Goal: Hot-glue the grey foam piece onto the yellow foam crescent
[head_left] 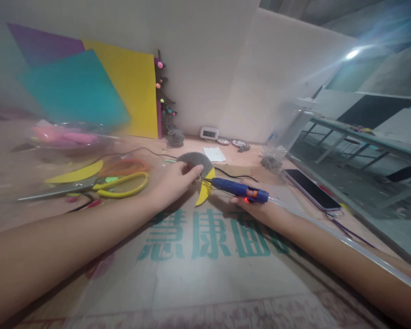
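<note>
My left hand (181, 183) pinches a crescent-shaped piece (196, 159) that is partly covered in grey yarn or cord. Its lower tip is bare yellow (204, 193) and curves down to a point. In my right hand (248, 205) is a blue hot glue gun (238, 188) with a red light lit and a long clear glue stick coming out of its back. The nozzle points left and meets or nearly meets the yellow edge; actual contact is too small to tell. The right fingers wrap the handle below and are partly hidden.
To the left lie yellow-handled scissors (121, 186), a yellow crescent cutout (77, 174) and a plastic bowl (75, 137) of pink items. Coloured sheets (137, 91) lean at the back. A small digital clock (209, 133), grey yarn (271, 161) and a phone (311, 189) lie behind and right.
</note>
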The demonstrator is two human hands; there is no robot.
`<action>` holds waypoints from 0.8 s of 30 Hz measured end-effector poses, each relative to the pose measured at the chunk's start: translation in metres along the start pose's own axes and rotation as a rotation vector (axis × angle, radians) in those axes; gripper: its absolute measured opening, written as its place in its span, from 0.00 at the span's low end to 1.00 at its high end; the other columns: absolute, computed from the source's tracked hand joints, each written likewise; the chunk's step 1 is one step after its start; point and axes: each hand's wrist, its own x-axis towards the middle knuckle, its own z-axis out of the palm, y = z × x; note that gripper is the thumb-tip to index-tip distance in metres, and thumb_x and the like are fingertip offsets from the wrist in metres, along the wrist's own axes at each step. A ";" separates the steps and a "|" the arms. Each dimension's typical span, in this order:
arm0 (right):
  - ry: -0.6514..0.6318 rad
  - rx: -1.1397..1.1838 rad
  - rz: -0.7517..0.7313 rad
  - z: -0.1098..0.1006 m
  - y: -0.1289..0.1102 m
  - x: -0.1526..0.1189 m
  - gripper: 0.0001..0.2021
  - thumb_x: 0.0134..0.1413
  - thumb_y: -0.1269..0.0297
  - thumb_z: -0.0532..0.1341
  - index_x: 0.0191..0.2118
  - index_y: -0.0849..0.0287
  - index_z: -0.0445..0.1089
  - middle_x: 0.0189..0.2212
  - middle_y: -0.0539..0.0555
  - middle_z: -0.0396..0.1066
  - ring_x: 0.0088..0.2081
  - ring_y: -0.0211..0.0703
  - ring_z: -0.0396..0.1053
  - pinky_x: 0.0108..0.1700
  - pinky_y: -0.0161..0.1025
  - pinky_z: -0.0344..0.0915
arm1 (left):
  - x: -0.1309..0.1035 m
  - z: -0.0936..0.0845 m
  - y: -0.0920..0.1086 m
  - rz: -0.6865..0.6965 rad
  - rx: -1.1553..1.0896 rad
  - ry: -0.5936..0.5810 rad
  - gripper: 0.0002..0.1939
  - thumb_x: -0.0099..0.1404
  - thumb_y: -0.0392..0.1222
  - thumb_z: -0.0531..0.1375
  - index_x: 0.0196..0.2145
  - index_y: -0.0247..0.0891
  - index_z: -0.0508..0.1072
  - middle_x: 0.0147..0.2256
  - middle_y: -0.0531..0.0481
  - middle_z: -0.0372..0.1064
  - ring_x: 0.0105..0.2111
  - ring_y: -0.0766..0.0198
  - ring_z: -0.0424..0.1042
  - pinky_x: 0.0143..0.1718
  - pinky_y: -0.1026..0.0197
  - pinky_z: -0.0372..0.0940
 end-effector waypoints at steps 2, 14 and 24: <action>-0.014 0.012 0.022 -0.001 -0.001 0.000 0.14 0.50 0.50 0.63 0.25 0.53 0.64 0.24 0.51 0.67 0.28 0.47 0.65 0.28 0.43 0.61 | 0.000 0.000 0.001 -0.005 0.017 0.003 0.23 0.64 0.60 0.55 0.26 0.39 0.75 0.25 0.51 0.75 0.26 0.60 0.70 0.32 0.61 0.61; -0.017 -0.031 0.023 -0.001 0.006 0.000 0.15 0.52 0.48 0.62 0.27 0.53 0.64 0.26 0.52 0.68 0.30 0.49 0.67 0.32 0.45 0.64 | 0.000 0.000 0.002 -0.017 -0.004 0.000 0.21 0.64 0.58 0.56 0.24 0.39 0.72 0.24 0.52 0.74 0.26 0.61 0.69 0.30 0.62 0.60; 0.027 -0.001 0.042 0.001 0.011 0.000 0.14 0.51 0.48 0.63 0.28 0.52 0.65 0.28 0.53 0.71 0.31 0.49 0.69 0.33 0.45 0.64 | 0.000 0.000 0.001 -0.008 0.019 0.003 0.22 0.64 0.60 0.55 0.25 0.39 0.72 0.24 0.51 0.73 0.26 0.61 0.69 0.31 0.62 0.60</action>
